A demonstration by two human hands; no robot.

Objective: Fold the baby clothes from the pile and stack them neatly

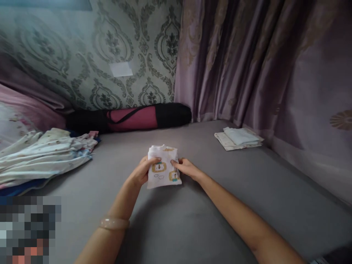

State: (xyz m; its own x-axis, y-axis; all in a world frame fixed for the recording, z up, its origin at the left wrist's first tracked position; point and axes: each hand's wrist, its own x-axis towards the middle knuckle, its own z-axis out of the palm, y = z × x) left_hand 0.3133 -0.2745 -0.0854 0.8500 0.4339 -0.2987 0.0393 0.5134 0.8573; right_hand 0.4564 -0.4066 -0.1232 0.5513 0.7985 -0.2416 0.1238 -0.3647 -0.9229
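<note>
The left hand (144, 170) and right hand (189, 168) pinch opposite side edges of a folded white animal-print garment (165, 170), thumbs on top, so it sits squarely between them over the grey sheet (203, 212). Should either thumb ease off, the loose layers could slide and unfold; uneven pulling could skew it, well short of the folded cloths (242, 137) beyond the grip's right.

The cloth (165, 168) is white (yellow animal faces (159, 167)), the sheet (198, 145) plain grey, the curtain (247, 66) gold-patterned mauve.
</note>
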